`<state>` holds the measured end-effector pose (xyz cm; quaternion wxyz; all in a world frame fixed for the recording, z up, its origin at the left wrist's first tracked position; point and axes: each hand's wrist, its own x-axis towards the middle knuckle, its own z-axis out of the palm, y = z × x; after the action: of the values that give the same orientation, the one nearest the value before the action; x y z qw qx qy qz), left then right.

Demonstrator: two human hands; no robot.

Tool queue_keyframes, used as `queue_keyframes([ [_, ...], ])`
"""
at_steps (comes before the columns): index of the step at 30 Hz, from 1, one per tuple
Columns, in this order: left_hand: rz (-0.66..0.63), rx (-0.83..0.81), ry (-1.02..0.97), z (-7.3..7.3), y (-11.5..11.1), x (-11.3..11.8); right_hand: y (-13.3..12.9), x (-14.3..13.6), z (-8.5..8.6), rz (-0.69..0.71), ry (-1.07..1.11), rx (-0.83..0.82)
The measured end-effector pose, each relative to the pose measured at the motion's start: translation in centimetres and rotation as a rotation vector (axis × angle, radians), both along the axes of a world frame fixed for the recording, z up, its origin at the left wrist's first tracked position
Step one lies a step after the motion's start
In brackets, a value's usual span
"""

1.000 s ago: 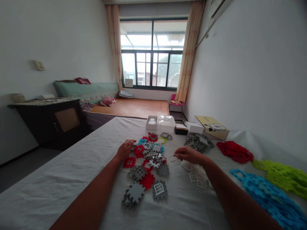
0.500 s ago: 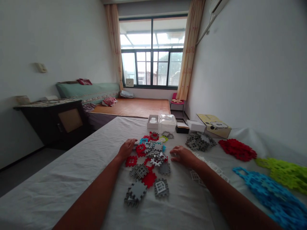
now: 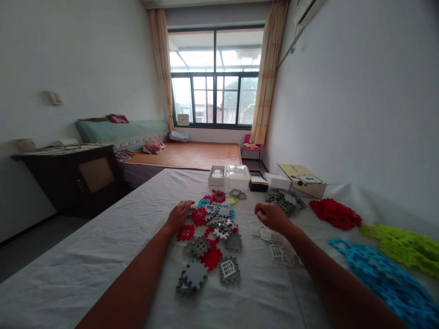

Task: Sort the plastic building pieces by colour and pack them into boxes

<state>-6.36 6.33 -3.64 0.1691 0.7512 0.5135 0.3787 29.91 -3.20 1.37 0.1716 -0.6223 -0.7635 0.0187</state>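
Note:
My left hand (image 3: 181, 213) rests at the left edge of a mixed pile of grey, red, blue and white notched plastic pieces (image 3: 216, 223); its fingers are bent together at a small whitish piece, too small to make out. Right of the pile, my right hand (image 3: 269, 214) hovers with curled fingers near the heap of grey pieces (image 3: 286, 202); whatever it may hold is hidden. White window-shaped pieces (image 3: 276, 242) lie below that hand. Closer to me are a stack of grey squares (image 3: 192, 276) and a grey square with a white window piece on it (image 3: 229, 269).
A white box (image 3: 216, 175), a clear plastic container (image 3: 238, 177), a black box (image 3: 258, 182) and a yellow box (image 3: 305, 180) line the far edge. Heaps of red (image 3: 335, 213), green (image 3: 401, 249) and blue pieces (image 3: 384, 278) lie on the right.
My right hand has moved right, away from the pile, and its fingers have curled in, uncovering some white window pieces. My left hand stays by the pile. The view has shifted slightly.

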Motion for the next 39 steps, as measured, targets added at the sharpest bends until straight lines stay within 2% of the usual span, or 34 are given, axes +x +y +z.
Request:
queue_keyframes([
  [3, -0.001, 0.001, 0.006, 0.1, 0.0, 0.0, 0.3, 2.5, 0.8, -0.09, 0.031, -0.039],
  [5, -0.004, 0.004, 0.01, 0.2, -0.1, 0.1, 0.3, 3.2, 0.8, -0.062, 0.063, -0.035],
  [9, 0.0, 0.0, 0.009, 0.2, -0.1, 0.1, -0.2, 2.5, 0.1, 0.202, 0.124, -0.154],
  [11, 0.0, 0.002, 0.009, 0.2, -0.2, 0.1, -0.5, 2.1, -0.1, 0.29, 0.144, -0.23],
  [15, 0.001, 0.006, 0.007, 0.3, -0.3, 0.2, -0.8, 2.7, 0.8, 0.465, 0.151, -0.372],
  [18, 0.004, 0.004, 0.006, 0.4, -0.4, 0.3, -1.0, 2.2, 1.4, 0.471, 0.147, -0.446],
  [20, 0.001, 0.005, 0.009, 0.4, -0.4, 0.2, -1.3, 0.4, 1.5, 0.397, 0.184, -0.349],
  [22, -0.004, 0.007, 0.014, 0.4, -0.4, 0.2, -1.7, -2.2, 1.2, 0.373, 0.192, -0.183],
  [26, -0.011, 0.004, 0.02, 0.3, -0.5, 0.1, -2.1, -6.5, 0.0, 0.363, -0.022, 0.02],
  [28, -0.01, -0.002, 0.019, 0.3, -0.5, 0.0, -2.1, -7.4, -0.5, 0.327, -0.112, 0.071],
  [31, -0.005, -0.003, 0.015, 0.2, -0.4, 0.0, -2.2, -7.3, -0.9, 0.341, -0.124, 0.13],
  [34, 0.002, -0.008, 0.012, 0.1, -0.4, 0.0, -2.3, -7.0, -0.9, 0.38, 0.001, 0.178],
  [39, 0.006, -0.006, 0.01, 0.3, -0.6, 0.2, -2.5, -7.6, -0.5, 0.41, 0.379, 0.163],
])
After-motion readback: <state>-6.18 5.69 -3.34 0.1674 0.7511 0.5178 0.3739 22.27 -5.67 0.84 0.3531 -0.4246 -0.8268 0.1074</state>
